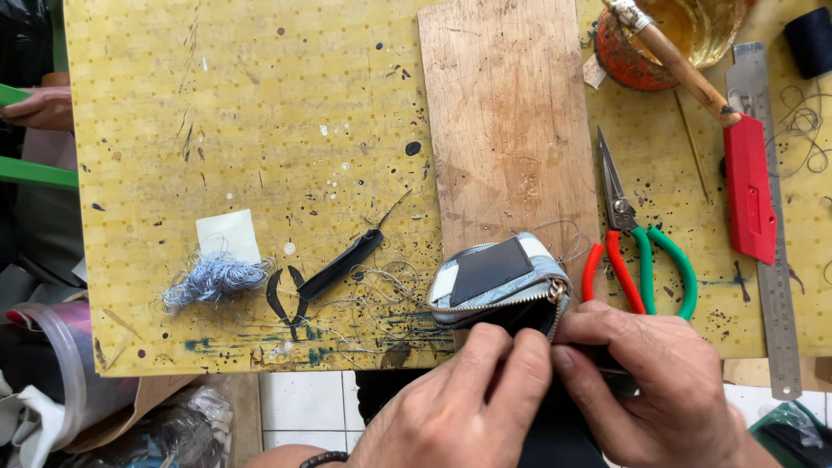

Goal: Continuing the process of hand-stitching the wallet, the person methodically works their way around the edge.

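Note:
A small denim zip pouch (498, 282) with a dark patch and a silver zipper lies at the near edge of the yellow work mat (243, 130). My left hand (459, 407) pinches its dark lower edge from the left. My right hand (659, 381) grips the same edge from the right, fingertips meeting the left hand's. The part of the pouch under my fingers is hidden.
A wooden board (507, 113) lies behind the pouch. Scissors with red and green handles (637, 251), a red utility knife (750, 191) and a steel ruler (771, 225) lie right. Black thread snips (325, 273), a blue thread tangle (212, 279) lie left. A brush in a glue jar (676, 35) stands far right.

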